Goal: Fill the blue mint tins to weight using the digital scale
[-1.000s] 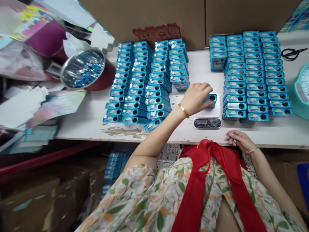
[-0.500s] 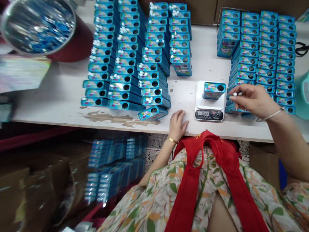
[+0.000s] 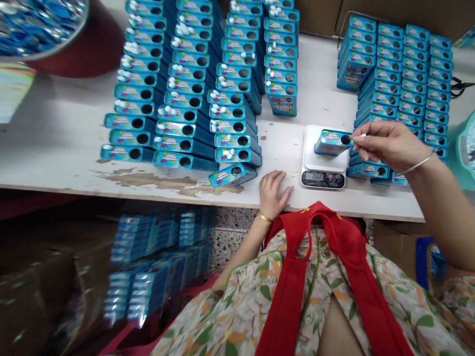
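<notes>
A blue candy tin (image 3: 332, 147) with a round dark hole in its top stands upright on a small white digital scale (image 3: 309, 159). At the hole's right edge are the fingertips of my right hand (image 3: 395, 143), closed in a pinch with a small white candy (image 3: 363, 135) showing at them. Whether more candies are inside the fingers is hidden. My left hand (image 3: 272, 193) lies flat near the table's front edge, left of the scale, fingers somewhat spread and holding nothing. Beside it a tilted blue tin (image 3: 232, 175) leans at the front of a row.
Left of the scale stand long rows of blue tins (image 3: 174, 128), many with white candies on top. More tin rows (image 3: 411, 84) stand at right, partly behind my right hand. A metal bowl (image 3: 87, 29) of blue-and-silver pieces and a turquoise basket (image 3: 462, 148) flank the table.
My right hand has moved left, from beside the tin to its hole. Two white candies showed at its fingers before, one now. My left hand stays put. The view has shifted slightly right.
</notes>
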{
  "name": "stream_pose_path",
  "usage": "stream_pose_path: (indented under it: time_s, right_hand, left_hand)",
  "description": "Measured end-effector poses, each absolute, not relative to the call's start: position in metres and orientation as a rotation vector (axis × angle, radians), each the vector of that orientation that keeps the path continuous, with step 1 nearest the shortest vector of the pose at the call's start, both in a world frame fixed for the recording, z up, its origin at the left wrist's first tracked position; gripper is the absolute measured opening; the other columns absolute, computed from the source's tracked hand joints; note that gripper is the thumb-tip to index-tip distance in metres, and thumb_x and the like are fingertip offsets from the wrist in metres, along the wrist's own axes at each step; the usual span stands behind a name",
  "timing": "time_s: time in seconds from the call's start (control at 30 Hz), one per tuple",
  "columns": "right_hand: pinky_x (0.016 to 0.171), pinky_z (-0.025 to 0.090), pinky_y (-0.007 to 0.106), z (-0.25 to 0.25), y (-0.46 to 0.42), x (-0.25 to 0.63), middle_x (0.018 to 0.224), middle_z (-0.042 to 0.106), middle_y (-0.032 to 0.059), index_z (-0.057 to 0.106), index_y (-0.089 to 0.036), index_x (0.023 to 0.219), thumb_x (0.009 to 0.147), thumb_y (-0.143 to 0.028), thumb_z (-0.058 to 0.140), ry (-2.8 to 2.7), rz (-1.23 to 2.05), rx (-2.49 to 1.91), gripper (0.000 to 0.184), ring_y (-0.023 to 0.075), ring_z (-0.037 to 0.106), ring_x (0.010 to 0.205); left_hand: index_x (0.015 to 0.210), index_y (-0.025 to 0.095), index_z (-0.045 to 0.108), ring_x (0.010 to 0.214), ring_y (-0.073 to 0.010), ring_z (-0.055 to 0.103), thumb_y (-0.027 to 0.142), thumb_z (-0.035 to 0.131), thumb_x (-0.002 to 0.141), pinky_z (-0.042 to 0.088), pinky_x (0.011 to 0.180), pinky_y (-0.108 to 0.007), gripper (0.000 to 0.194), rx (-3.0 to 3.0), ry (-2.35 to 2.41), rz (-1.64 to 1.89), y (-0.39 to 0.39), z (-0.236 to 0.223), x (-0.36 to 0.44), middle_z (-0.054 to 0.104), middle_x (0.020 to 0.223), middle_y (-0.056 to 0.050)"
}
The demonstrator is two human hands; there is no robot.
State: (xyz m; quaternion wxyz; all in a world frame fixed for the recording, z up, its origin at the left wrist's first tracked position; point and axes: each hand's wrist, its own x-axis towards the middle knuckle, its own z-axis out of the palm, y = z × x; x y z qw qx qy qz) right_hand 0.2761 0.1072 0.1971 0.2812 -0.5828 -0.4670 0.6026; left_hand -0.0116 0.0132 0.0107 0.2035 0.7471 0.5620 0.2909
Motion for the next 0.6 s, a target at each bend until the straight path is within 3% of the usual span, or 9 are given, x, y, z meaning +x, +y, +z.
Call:
stream_pose_path:
  time_s: [0.17, 0.3, 0.43, 0.6]
  right_hand:
    - [0.038, 0.035, 0.017, 0.165, 0.054, 0.252, 0.074, 0.065, 0.0050, 0.068, -0.014, 0.076, 0.069, -0.042, 0.083, -0.658, 1.968, -1.398, 0.033, 0.0072, 0.052, 0.050]
    - [0.041, 0.039, 0.016, 0.135, 0.028, 0.232, 0.072, 0.063, 0.0039, 0.069, -0.012, 0.081, 0.078, -0.033, 0.075, -0.239, 1.975, -1.329, 0.022, 0.0087, 0.057, 0.055]
    - [0.047, 0.045, 0.018, 0.129, 0.032, 0.224, 0.069, 0.061, 0.0038, 0.066, -0.011, 0.090, 0.096, -0.027, 0.049, 0.083, 1.769, -1.245, 0.024, 0.0103, 0.058, 0.058]
    - [0.040, 0.039, 0.019, 0.131, 0.050, 0.217, 0.064, 0.056, 0.0017, 0.054, -0.016, 0.082, 0.100, -0.021, 0.035, 0.224, 1.607, -1.114, 0.026, 0.0121, 0.054, 0.052]
  left_hand:
    - [0.142, 0.020, 0.036, 0.127, -0.0270, 0.051, 0.064, 0.056, 0.086, 0.043, 0.108, -0.046, 0.074, 2.097, 1.321, 0.983, 0.072, 0.043, 0.024, 0.054, 0.135, -0.017]
    - [0.146, 0.019, 0.029, 0.128, -0.0275, 0.051, 0.065, 0.064, 0.080, 0.041, 0.107, -0.043, 0.087, 2.130, 0.994, 0.912, 0.135, 0.057, 0.065, 0.053, 0.139, -0.017]
    - [0.127, 0.018, 0.050, 0.106, -0.0219, 0.062, 0.046, 0.062, 0.086, 0.048, 0.093, -0.035, 0.051, 2.190, 0.756, 0.790, 0.157, 0.072, 0.080, 0.066, 0.118, -0.010]
    - [0.118, 0.027, 0.058, 0.111, -0.0231, 0.058, 0.032, 0.056, 0.091, 0.036, 0.108, -0.047, 0.028, 2.700, 0.664, 0.701, 0.139, 0.109, 0.064, 0.066, 0.121, -0.006]
